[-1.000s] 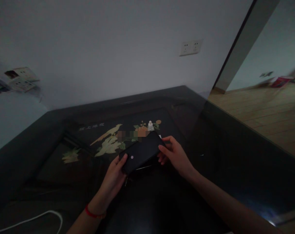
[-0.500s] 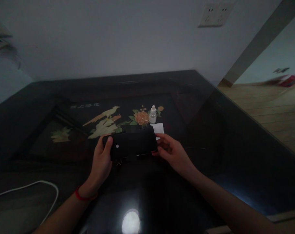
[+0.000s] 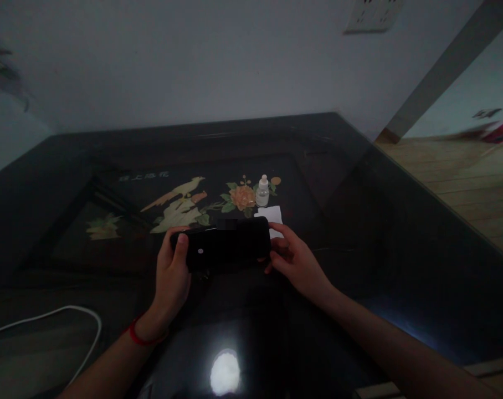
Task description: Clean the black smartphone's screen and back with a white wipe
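My left hand (image 3: pixel 172 272) clasps the black phone (image 3: pixel 235 246) over the desk (image 3: pixel 351 221); can't tell if my right hand (image 3: pixel 296 260), at its other end, really grips. If my left slackens, it'd probably drop.

Lower left, a white cable (image 3: pixel 71 307) curled, while a wall socket (image 3: pixel 371 16) (cropped up top!) sat above the counter (image 3: pixel 401 233).

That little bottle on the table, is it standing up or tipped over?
Upright: the little bottle rests on its base on the table, pale top pointing up. Its fill level I cannot tell.
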`<state>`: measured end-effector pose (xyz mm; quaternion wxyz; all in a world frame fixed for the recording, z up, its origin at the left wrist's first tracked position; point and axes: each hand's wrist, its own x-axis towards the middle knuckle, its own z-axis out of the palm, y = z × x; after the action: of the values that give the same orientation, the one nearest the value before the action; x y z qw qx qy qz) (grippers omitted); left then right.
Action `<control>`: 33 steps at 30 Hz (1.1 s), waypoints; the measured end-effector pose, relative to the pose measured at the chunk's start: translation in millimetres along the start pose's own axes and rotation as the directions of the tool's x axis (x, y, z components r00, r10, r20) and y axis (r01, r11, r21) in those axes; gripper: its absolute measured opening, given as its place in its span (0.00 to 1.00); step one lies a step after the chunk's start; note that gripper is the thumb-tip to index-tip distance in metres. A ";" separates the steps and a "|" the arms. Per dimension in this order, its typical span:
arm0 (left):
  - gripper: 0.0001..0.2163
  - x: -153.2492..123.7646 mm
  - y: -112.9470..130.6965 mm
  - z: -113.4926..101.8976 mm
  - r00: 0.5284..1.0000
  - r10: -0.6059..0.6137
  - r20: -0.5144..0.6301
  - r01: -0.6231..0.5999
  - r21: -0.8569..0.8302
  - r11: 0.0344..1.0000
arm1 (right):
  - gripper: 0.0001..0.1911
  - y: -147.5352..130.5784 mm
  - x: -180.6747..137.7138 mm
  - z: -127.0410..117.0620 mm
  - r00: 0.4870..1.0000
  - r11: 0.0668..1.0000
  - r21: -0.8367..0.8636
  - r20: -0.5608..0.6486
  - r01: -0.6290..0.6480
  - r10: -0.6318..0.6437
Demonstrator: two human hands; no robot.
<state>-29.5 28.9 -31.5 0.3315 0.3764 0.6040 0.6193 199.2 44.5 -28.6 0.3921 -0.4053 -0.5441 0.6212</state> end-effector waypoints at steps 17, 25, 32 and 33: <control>0.16 1.0 5.2 3.0 0.997 -0.079 0.002 0.079 -0.091 0.993 | 0.28 -6.9 -8.5 9.2 0.999 0.999 0.027 -0.013 0.032 -0.031; 0.18 1.3 10.8 7.3 0.995 -0.092 0.029 0.095 -0.157 0.983 | 0.30 -10.7 -13.3 14.0 0.998 1.000 -0.011 -0.061 0.010 -0.010; 0.17 3.4 10.0 8.2 0.981 -0.192 0.014 0.191 -0.198 0.961 | 0.31 -16.1 -15.3 14.6 0.998 0.999 -0.023 -0.048 -0.029 0.028; 0.18 3.8 10.5 8.1 0.979 -0.204 0.012 0.202 -0.202 0.958 | 0.30 -16.4 -15.5 14.7 0.999 0.999 -0.028 -0.040 -0.032 0.031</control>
<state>-23.9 35.7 -20.9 0.4270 0.2739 0.5750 0.6419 191.9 26.4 -9.9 0.3871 -0.4315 -0.5388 0.6112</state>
